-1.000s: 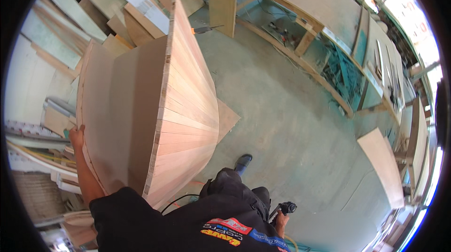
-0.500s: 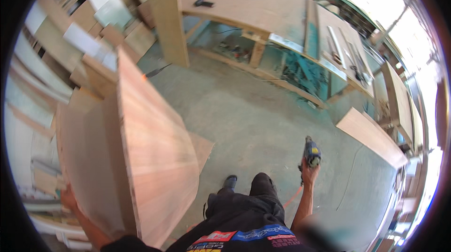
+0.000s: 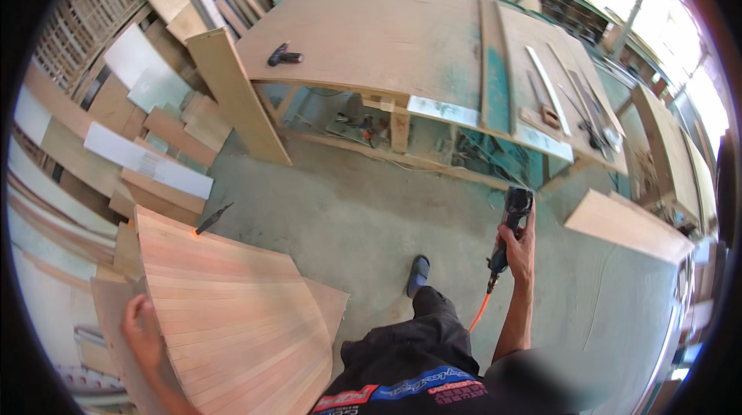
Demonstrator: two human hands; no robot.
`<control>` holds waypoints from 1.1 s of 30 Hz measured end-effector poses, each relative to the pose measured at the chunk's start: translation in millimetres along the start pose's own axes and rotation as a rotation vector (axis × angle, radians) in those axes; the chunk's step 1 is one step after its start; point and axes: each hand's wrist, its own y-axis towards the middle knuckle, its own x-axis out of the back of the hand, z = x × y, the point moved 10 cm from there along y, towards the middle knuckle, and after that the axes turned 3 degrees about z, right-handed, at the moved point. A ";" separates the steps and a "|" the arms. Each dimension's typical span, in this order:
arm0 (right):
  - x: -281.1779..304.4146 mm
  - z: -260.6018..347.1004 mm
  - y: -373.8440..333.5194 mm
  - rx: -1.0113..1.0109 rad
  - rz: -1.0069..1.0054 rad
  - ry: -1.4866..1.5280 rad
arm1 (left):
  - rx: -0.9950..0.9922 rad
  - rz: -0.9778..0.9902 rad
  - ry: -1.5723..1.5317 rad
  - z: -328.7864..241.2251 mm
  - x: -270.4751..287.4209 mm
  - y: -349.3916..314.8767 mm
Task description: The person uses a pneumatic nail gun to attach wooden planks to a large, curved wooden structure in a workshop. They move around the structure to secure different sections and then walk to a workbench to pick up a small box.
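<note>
My right hand [image 3: 519, 249] is wrapped round the handle of a black air nail gun [image 3: 502, 245], held out over the floor. An orange hose [image 3: 480, 312] runs from the handle's lower end toward my leg. At the lower left my left hand [image 3: 143, 338] is beside the edge of a large wooden panel [image 3: 239, 314], its fingers apart and slightly bent. Pale and reddish strips run across the panel's face, which slopes up toward me. A plain board [image 3: 116, 314] shows behind that hand, and a wooden corner [image 3: 328, 303] sticks out past the panel's right side.
Ahead stands a wooden workbench [image 3: 363, 28] with a drill [image 3: 284, 55] on top. An upright board [image 3: 239, 98] leans at its left end. Offcut boards [image 3: 147, 160] crowd the left. A dark slim tool [image 3: 212, 219] is at the panel's far edge. Another board [image 3: 626, 226] rests at right.
The panel has tipped from steeply upright to a flatter slope, its face turning upward. My left hand has come off its edge. The nail gun has moved up and forward.
</note>
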 end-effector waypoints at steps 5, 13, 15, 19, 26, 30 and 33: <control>-36.6 -7.7 120.2 -0.021 0.203 -0.199 | 0.176 0.386 -0.722 -143.5 -226.0 6.7; -142.2 -23.7 338.8 -0.055 0.339 -0.102 | 0.158 1.310 -0.277 -214.5 -464.9 -85.2; -192.9 -42.8 394.3 -0.141 0.369 -0.167 | 0.354 1.165 -0.328 -192.5 -468.6 -73.6; -204.5 -94.2 556.6 0.405 0.206 -0.366 | 0.539 0.617 -0.178 -124.6 -462.9 -0.7; -499.4 -100.5 446.7 0.286 0.790 -0.563 | 1.044 0.037 -0.256 -61.6 -497.1 -28.1; -595.6 -115.4 373.0 0.351 1.119 -0.588 | 1.422 0.080 -0.329 -130.7 -572.6 -170.7; -637.0 -127.7 337.8 0.371 1.305 -0.590 | 1.834 0.124 -0.353 -214.2 -624.5 -300.8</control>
